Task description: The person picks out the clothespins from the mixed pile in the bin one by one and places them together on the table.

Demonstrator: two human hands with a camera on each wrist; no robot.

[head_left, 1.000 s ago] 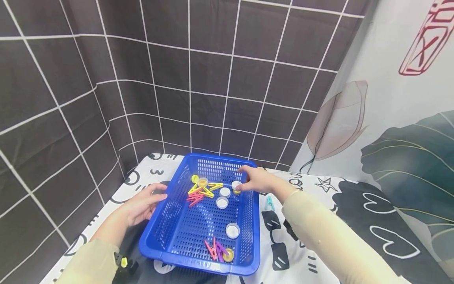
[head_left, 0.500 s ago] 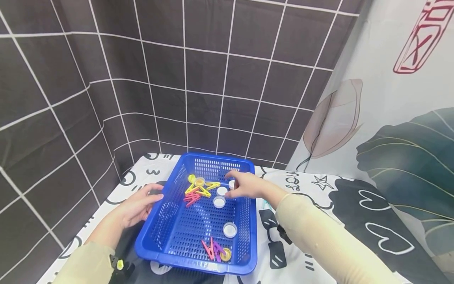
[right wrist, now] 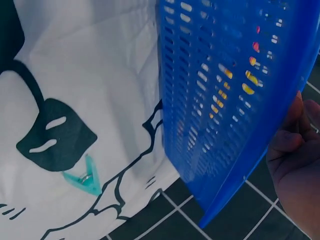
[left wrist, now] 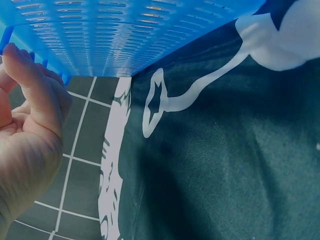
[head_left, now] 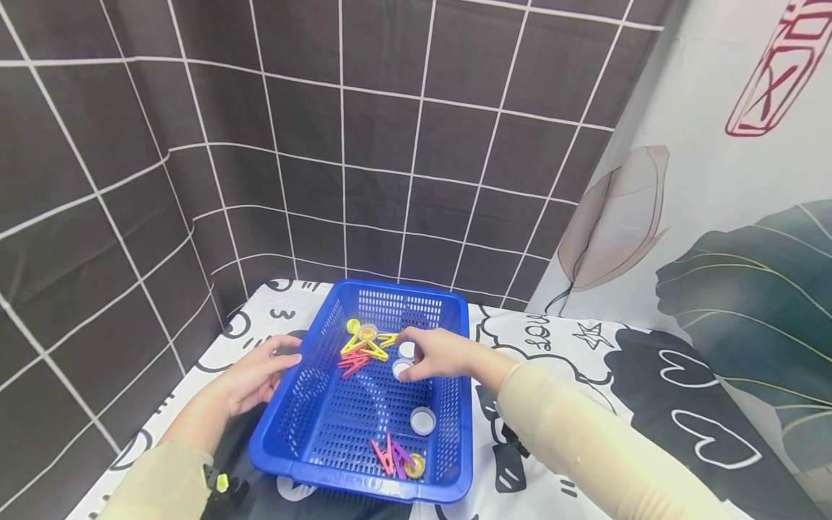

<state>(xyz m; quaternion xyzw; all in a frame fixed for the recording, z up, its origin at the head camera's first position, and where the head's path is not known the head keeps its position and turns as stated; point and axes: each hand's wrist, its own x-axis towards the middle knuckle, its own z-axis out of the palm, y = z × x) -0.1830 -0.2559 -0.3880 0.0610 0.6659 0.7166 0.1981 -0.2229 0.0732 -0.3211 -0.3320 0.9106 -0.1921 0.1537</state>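
In the head view a blue plastic basket (head_left: 305, 473) lies on the cloth-covered table. My left hand (head_left: 256, 375) grips its left rim with thumb and fingertips; the left wrist view shows the fingers (left wrist: 32, 85) at the basket's edge. My right hand (head_left: 442, 354) reaches over the right side, thumb and forefinger spread apart above the white bottle caps (head_left: 406, 350). Whether the thumb touches a cap cannot be told. Inside are also yellow clothespins (head_left: 375, 350), red clothespins (head_left: 353, 359), a nearer white cap (head_left: 422, 421), a purple clothespin (head_left: 401, 457) and a yellow cap (head_left: 414, 466).
A teal clothespin (right wrist: 85, 177) lies on the patterned cloth (right wrist: 110, 75), outside the basket's right wall. Behind the table hangs a dark curtain (head_left: 377, 144) with a white grid. A leaf-printed cloth (head_left: 617, 217) hangs at the right.
My right hand has moved left and slightly nearer within the basket, from the far right caps to over the middle white caps. My left hand stays on the rim.
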